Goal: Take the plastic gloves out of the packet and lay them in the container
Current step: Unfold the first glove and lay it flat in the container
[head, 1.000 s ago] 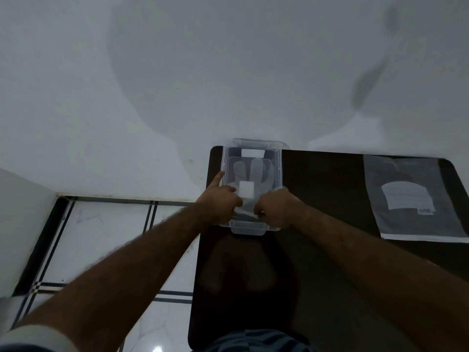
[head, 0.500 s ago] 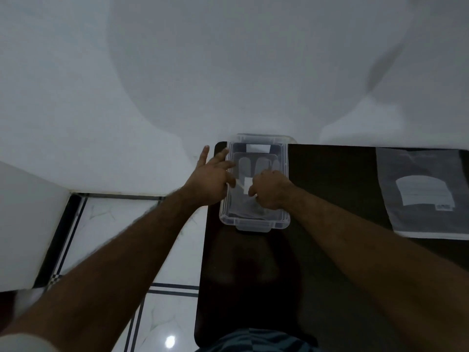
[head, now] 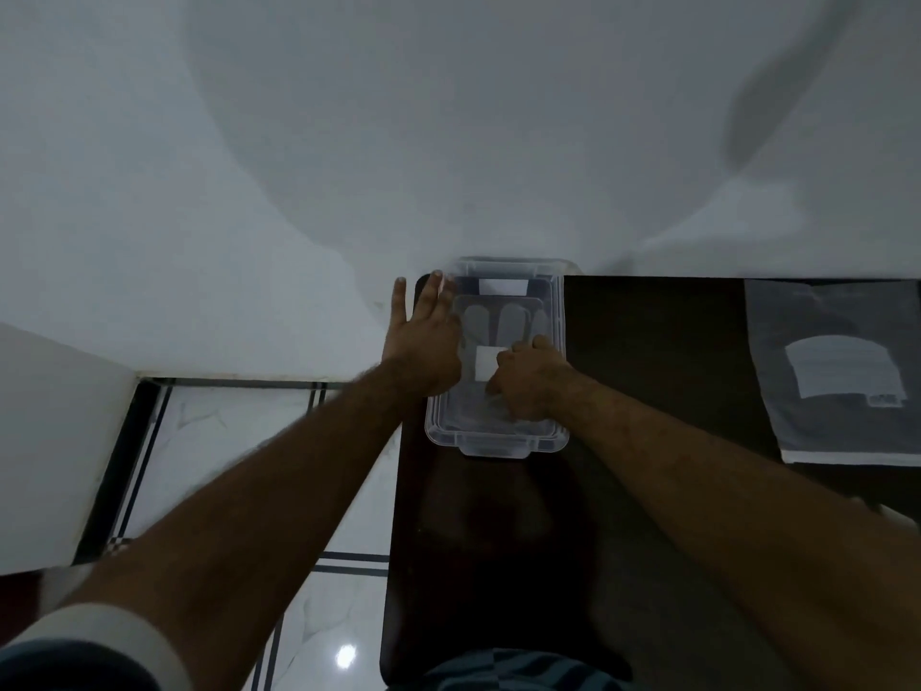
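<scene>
A clear plastic container (head: 498,443) stands at the far left corner of the dark table (head: 498,541). Thin plastic gloves (head: 493,321) with a white label lie flat inside it, fingers pointing away from me. My left hand (head: 421,344) is spread flat, fingers apart, over the container's left rim and the table edge. My right hand (head: 531,381) is curled inside the container, pressing on the gloves' near part; its fingertips are hidden. The grey packet (head: 837,371) with a white label lies flat at the right.
A white wall rises directly behind the table. Left of the table the edge drops to a white tiled floor (head: 219,441) with dark border lines. The near half of the tabletop is bare dark surface.
My left hand has opened and slid forward along the container's left rim. My right hand has stayed curled on the gloves, which now lie flatter in the container.
</scene>
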The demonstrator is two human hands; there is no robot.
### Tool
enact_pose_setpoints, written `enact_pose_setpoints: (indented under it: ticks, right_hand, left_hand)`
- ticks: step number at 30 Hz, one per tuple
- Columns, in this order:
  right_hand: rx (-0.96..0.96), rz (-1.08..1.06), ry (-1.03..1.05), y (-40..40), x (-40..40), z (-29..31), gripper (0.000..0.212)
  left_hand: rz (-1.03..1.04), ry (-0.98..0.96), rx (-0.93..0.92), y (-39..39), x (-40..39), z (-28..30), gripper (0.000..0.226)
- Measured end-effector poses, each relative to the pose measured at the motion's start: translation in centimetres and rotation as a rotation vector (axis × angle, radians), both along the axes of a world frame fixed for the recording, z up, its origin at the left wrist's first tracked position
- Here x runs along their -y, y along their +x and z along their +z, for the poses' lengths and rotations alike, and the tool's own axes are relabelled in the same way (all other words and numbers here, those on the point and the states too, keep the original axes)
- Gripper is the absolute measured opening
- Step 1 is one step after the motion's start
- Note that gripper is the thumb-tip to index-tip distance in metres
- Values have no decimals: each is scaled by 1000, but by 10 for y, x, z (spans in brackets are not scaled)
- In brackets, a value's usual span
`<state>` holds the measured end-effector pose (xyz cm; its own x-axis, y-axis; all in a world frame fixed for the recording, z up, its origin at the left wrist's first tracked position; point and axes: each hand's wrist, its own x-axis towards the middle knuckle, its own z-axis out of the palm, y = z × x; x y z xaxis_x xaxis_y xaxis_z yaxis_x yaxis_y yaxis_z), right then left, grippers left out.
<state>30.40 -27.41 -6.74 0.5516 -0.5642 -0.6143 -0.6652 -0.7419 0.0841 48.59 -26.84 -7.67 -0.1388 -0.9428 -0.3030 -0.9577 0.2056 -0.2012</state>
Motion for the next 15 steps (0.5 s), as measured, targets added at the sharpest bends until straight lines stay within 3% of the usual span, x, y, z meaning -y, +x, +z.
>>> enact_pose_setpoints:
  ticks: [2,6,11,15]
  right_hand:
    - [2,-11,3,-1,1,-1,50]
    - [50,-32,-17,-6,3,-5,55]
    - [77,-9,-37,-4,6,-17,65]
    - [56,-36,11,-2,8,-23,70]
  left_hand:
    - [80,-48,-30,-2,-9,0,84]
    - [114,-82,-98,-9,-24,-7,76]
    - [-236,-43,-11,-9,-11,-16,51]
    - [-204,6,127,-6,-4,-17,63]
